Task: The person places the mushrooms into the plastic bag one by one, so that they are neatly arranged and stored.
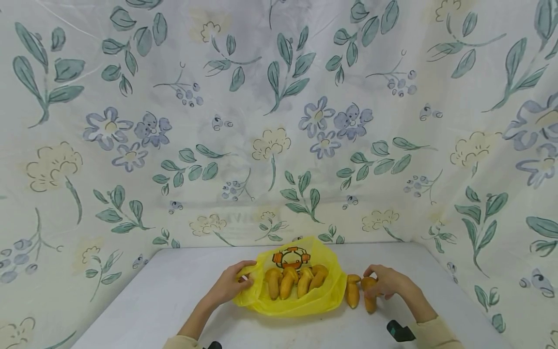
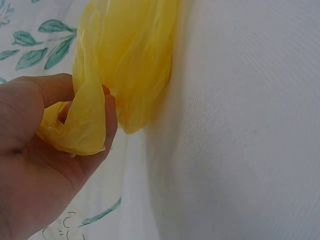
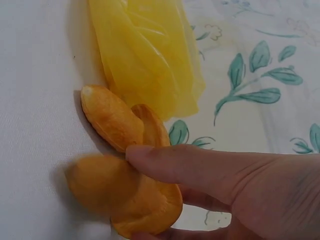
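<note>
A yellow plastic bag with an orange and black print lies on the table, its mouth toward me. Several brown mushrooms lie side by side inside it. My left hand grips the bag's left edge, the thin plastic bunched between thumb and fingers in the left wrist view. To the right of the bag, my right hand holds a mushroom by its cap, thumb and fingers on either side. That mushroom's stem looks blurred in the right wrist view. Another mushroom lies between it and the bag.
The table has a white cover. Floral cloth hangs behind it and along both sides. Dark devices sit by the wrists, the right one more fully visible at the lower edge.
</note>
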Tool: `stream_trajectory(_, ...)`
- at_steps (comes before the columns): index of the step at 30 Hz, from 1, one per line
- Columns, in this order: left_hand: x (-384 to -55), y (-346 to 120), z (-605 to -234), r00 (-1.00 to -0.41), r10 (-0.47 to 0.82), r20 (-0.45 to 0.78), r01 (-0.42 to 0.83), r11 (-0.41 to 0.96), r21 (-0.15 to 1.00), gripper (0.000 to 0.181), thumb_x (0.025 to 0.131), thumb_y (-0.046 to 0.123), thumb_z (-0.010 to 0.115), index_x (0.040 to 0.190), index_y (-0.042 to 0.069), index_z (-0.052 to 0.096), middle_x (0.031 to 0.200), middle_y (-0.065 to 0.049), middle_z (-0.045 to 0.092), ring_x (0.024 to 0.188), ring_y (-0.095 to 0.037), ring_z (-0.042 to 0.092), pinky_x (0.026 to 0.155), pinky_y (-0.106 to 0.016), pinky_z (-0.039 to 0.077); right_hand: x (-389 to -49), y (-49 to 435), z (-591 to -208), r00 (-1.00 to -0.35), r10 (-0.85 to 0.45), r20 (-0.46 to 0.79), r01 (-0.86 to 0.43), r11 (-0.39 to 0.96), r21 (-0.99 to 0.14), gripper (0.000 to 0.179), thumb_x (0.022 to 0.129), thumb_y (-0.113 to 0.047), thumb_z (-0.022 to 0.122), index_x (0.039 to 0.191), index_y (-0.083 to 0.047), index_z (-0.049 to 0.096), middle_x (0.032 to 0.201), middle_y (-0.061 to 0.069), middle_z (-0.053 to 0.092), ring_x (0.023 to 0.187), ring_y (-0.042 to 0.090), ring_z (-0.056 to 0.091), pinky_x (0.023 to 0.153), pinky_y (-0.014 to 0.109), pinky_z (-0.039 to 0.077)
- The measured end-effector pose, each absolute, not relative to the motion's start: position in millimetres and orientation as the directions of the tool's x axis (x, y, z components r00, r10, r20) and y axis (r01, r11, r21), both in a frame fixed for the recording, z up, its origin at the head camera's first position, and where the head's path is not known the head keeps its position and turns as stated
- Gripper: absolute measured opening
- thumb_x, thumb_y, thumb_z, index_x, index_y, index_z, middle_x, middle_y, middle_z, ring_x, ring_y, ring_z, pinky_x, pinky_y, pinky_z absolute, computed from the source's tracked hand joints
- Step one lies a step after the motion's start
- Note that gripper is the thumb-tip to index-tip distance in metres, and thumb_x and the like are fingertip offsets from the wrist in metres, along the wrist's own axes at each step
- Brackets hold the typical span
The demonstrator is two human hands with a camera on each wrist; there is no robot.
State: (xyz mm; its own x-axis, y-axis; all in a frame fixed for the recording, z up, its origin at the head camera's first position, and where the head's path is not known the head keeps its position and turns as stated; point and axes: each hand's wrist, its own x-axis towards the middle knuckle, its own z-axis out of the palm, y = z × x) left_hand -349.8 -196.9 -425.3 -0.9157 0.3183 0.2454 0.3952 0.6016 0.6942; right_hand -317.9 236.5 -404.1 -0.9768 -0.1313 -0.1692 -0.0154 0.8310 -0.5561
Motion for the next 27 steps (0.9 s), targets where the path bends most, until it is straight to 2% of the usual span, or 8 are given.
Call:
stream_trajectory(5, -349.9, -196.8, -425.1, -0.914, 0.321, 0.248, 0.399, 0.6, 0.694, 0.046, 0.087, 0.004, 0.069, 0.132, 0.006, 0.058, 0.132, -0.019, 0.06, 0.091, -0.019, 0.058, 0.076, -0.025, 0.052, -316.0, 236.4, -403.8, -0.977, -0.127, -0.171, -0.011, 0.833, -0.553, 0.046, 0.078, -0.018, 0.081, 0.116, -0.006, 0.059, 0.104, 0.008, 0.063, 0.082, 0.019, 0.056, 0.071, 0.037, 0.058)
stream_trajectory(18, -353.0, -196.4, -426.9, -0.917, 0.313, 0.248, 0.394, 0.61, 0.688, 0.046, 0.087, 0.002, 0.068, 0.132, 0.007, 0.058, 0.132, -0.018, 0.06, 0.09, -0.017, 0.058, 0.076, -0.023, 0.051, -314.1, 241.7, -404.0, -0.968, -0.141, -0.205, -0.008, 0.841, -0.54, 0.043, 0.077, -0.015, 0.081, 0.114, -0.008, 0.06, 0.088, 0.005, 0.059, 0.072, 0.018, 0.055, 0.065, 0.031, 0.055)
stream_trajectory(27, -349.3, -195.4, -425.1, -0.921, 0.307, 0.24, 0.385, 0.62, 0.684, 0.046, 0.087, 0.002, 0.068, 0.132, 0.006, 0.058, 0.131, -0.019, 0.06, 0.09, -0.018, 0.058, 0.076, -0.025, 0.051, -312.9, 244.8, -401.3, -0.954, -0.144, -0.263, 0.012, 0.857, -0.515, 0.049, 0.074, -0.016, 0.083, 0.117, -0.012, 0.059, 0.089, 0.004, 0.058, 0.071, 0.018, 0.056, 0.063, 0.028, 0.052)
